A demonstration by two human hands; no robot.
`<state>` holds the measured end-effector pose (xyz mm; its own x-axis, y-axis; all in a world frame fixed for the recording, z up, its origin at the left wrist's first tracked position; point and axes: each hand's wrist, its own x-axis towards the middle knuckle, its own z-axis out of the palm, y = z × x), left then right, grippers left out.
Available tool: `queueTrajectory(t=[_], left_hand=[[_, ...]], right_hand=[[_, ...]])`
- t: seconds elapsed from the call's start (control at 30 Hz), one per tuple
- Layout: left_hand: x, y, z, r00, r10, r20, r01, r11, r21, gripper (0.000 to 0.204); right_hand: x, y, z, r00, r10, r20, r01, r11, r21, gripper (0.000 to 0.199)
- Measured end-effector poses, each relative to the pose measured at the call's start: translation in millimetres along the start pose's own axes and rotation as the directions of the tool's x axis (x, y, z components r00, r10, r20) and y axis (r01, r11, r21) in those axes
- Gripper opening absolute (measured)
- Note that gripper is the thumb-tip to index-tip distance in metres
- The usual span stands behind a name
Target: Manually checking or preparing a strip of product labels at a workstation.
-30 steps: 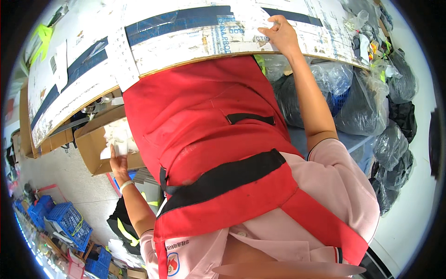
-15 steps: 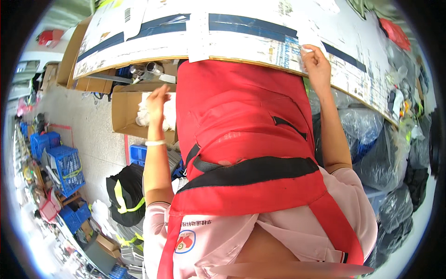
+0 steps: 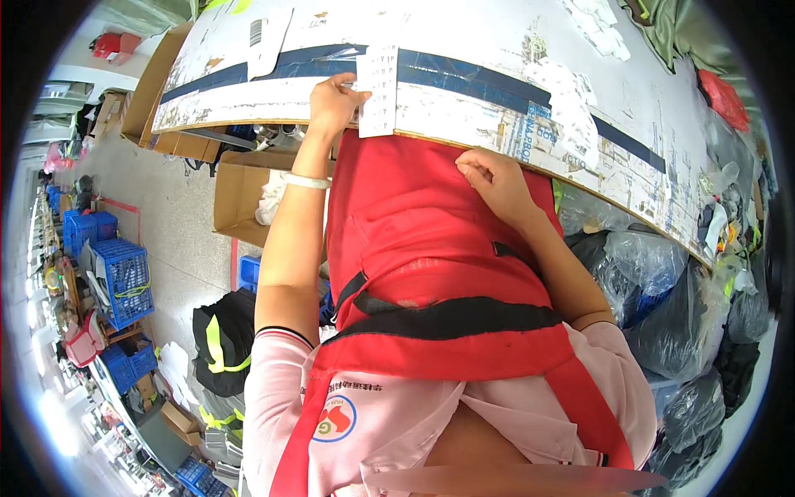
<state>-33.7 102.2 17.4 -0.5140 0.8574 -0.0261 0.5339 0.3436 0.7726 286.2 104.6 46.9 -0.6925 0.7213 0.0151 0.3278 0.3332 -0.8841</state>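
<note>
A white strip with rows of small print [image 3: 378, 108] lies across the table's near edge, its lower end overhanging my red apron. Beside its left edge is my left hand [image 3: 333, 105], thumb and forefinger apart, the thumb tip reaching onto the strip. My right hand [image 3: 499, 184] is over the apron, just short of the table edge. Its fingers are curled together in a pinch; anything between them is too small to make out. Right of the strip, a loose row of thin white pieces [image 3: 571, 116] lies on the table.
The worn white table [image 3: 464, 112] carries dark blue tape and a white tag [image 3: 269, 41]. Under its left part stands an open cardboard box [image 3: 236, 195] with white pieces inside. Plastic bags [image 3: 662, 306] crowd the right side; a blue crate [image 3: 122, 282] stands at far left.
My left hand has moved from above the cardboard box up to the strip. The right hand has come off the table, left and toward me. More white pieces now show where it was.
</note>
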Motion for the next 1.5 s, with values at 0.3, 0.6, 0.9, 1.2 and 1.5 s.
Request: queueTrajectory(t=[0.3, 0.6, 0.9, 1.2, 1.5], left_hand=[[-10, 12, -12, 0.986, -0.129, 0.109, 0.162, 0.902, -0.399, 0.035], [-89, 56, -23, 0.967, 0.032, 0.253, 0.096, 0.873, -0.479, 0.032], [-121, 66, 10, 0.946, 0.053, 0.321, 0.185, 0.724, -0.665, 0.016], [-130, 65, 8, 0.897, 0.034, 0.441, 0.275, 0.738, -0.617, 0.014], [-132, 45, 7, 0.873, 0.069, 0.483, 0.351, 0.598, -0.72, 0.014]], right_hand=[[17, -4, -5, 1.0, 0.013, 0.009, -0.014, 0.998, 0.067, 0.013], [54, -38, 3, 0.99, 0.135, 0.038, -0.136, 0.859, 0.493, 0.012], [38, -24, 15, 0.974, 0.138, 0.182, -0.208, 0.867, 0.453, 0.014], [42, -31, -6, 0.962, 0.101, 0.254, -0.21, 0.869, 0.449, 0.013], [49, -37, -1, 0.915, 0.082, 0.394, -0.298, 0.796, 0.527, 0.014]])
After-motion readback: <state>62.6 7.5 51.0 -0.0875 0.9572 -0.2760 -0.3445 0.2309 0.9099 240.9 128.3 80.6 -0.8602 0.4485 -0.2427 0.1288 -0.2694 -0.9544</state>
